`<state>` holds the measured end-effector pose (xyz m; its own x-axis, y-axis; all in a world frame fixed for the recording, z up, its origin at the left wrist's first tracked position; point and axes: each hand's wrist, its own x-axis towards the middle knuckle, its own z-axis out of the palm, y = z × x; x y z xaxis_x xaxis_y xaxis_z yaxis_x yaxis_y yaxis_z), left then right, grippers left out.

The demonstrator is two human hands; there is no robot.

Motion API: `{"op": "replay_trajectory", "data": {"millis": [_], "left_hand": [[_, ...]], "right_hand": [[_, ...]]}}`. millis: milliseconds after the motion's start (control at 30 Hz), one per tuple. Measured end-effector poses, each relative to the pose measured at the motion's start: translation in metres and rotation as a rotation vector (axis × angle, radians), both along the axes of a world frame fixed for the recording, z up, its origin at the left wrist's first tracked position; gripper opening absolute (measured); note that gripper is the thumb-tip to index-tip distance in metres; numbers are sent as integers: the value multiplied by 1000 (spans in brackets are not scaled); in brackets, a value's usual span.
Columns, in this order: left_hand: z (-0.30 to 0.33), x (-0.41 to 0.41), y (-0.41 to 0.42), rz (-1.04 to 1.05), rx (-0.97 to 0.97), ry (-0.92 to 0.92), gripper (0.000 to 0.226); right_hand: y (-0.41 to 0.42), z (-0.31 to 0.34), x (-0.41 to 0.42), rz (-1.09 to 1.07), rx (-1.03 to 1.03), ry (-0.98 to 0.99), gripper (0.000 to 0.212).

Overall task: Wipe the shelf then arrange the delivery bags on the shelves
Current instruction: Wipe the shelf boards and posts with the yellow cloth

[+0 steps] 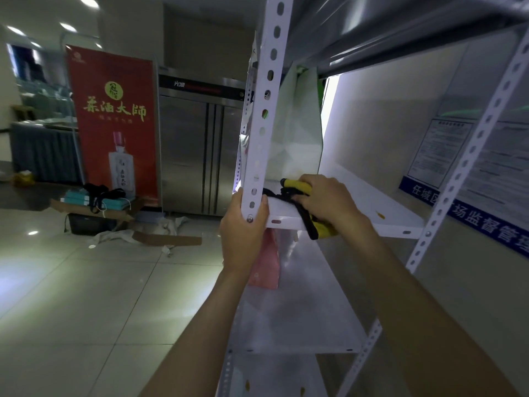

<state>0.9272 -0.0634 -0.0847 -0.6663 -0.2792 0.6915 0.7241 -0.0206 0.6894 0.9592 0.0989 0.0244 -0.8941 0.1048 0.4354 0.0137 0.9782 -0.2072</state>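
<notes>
A white metal shelf unit fills the right half of the head view. My left hand [243, 224] grips its front left upright post [263, 116] at the level of the middle shelf board [380, 207]. My right hand [329, 200] presses a yellow and black cloth [296, 187] onto the front left part of that board; one end of the cloth hangs over the front edge. A white delivery bag [297, 133] stands upright at the far left end of the same board. A pink bag [266, 265] sits on the lower shelf board [300, 325], partly hidden by my left forearm.
A steel double-door fridge [197, 144] and a red banner [114, 121] stand behind on the left. Flattened cardboard, boxes and black straps [100, 207] lie on the tiled floor. Notice boards [463, 167] hang on the wall behind the shelf.
</notes>
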Motion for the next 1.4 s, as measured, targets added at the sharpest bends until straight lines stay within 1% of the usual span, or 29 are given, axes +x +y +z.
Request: {"op": "replay_trajectory", "data": {"millis": [67,167,233,267,300,433,567,667,767,867,933,1033,1133,1200,1300,1333,1400], "left_hand": [[0,0,-1,-14,-3,-6,54],[-1,0,-1,-45,-6,-13,55],[-1,-1,-1,-59,-7,-23,55],[0,-1,0,-73,-6,-31,53],[0,0,0,-92,-5,-39,50],[-1,1,-2,-113,-27,-45,46],[0,0,-3,-110,-53,-52,37],[0,1,-3,-125,-35,-53,39],[0,2,-2,-123,-26,-44,40],[-2,1,-4,-98,-44,-41,35],[-3,-1,-5,-77,-58,-40,31],[-4,-4,-3,-69,-55,-47,30],[-3,-4,-1,-64,-60,-46,32],[-3,-3,-1,-62,-54,-33,33],[-2,-1,0,-66,-57,-20,34],[-3,-1,0,-60,-61,-22,32],[-3,-3,0,-40,-60,-26,25]], "right_hand": [[-15,-8,1,25,54,65,25],[-26,-21,10,103,15,157,29],[-22,-19,10,129,7,127,22],[-18,-14,5,131,16,90,14],[-13,-9,-2,119,26,50,11],[-9,2,-33,6,31,-49,22],[-17,-2,-35,-26,79,-28,20],[-15,-5,-14,69,77,3,24],[-8,-10,16,188,19,85,17],[4,-12,35,216,25,137,24],[22,-3,40,197,11,144,25],[67,15,41,127,-40,196,20],[114,25,37,7,-111,220,15],[140,20,31,-104,-171,217,15],[158,5,22,-260,-194,95,18],[157,1,19,-285,-181,44,23],[143,-1,12,-269,-137,12,30]]}}
